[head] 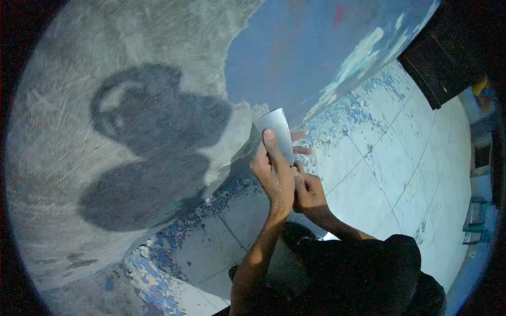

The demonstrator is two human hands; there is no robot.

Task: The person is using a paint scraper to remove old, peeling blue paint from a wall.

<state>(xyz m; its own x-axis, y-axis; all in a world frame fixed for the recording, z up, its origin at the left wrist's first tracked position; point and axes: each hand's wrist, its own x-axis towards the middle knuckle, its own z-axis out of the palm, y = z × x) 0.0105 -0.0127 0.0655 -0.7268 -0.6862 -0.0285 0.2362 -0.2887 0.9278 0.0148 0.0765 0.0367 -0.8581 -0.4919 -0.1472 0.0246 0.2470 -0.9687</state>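
A metal scraper (281, 125) with a broad, flat blade points towards the wall. My left hand (274, 170) grips the blade, thumb lying on its upper face and fingertips showing past the far side. Just behind it, my right hand (310, 193) is closed around the handle end, which the fingers mostly hide. The blade's front edge is by the ragged border where blue paint (284, 59) meets bare grey plaster (197, 39). Whether the edge touches the wall, I cannot tell. Pale dust clings to my left wrist.
Paint flakes (158, 272) lie along the wall's foot and scatter over the white floor tiles (355, 189). A dark piece of furniture (438, 67) stands at upper right. Glass-like teal items (474, 221) are at the far right. Shadows fall across the plaster.
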